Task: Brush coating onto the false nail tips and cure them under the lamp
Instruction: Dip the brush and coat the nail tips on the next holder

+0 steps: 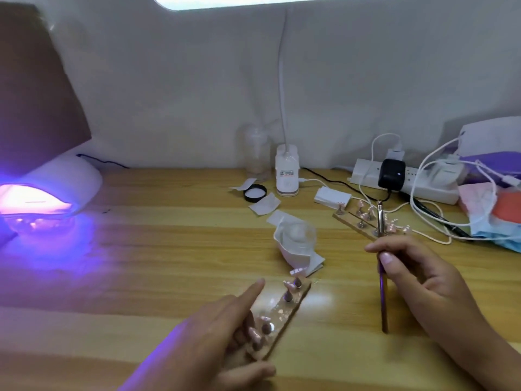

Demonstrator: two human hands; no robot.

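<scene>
A brown strip (pixel 293 304) carrying several pink nail tips on small stands lies near the table's front edge. My left hand (pixel 222 331) grips its near end between thumb and fingers, with the index finger stretched out along its left side. My right hand (pixel 414 277) pinches a purple-handled brush (pixel 382 266), metal tip pointing away. A second strip of nail tips (pixel 366 218) lies beyond the brush. The curing lamp (pixel 53 190) glows purple at the far left, with something lit under it.
A crumpled white wipe with a small clear dish (pixel 296 241) sits mid-table. Behind stand a white bottle (pixel 287 176), a black lid (pixel 255 192), a clear bottle, a power strip (pixel 406 182) with cables, and face masks (pixel 496 215) at the right.
</scene>
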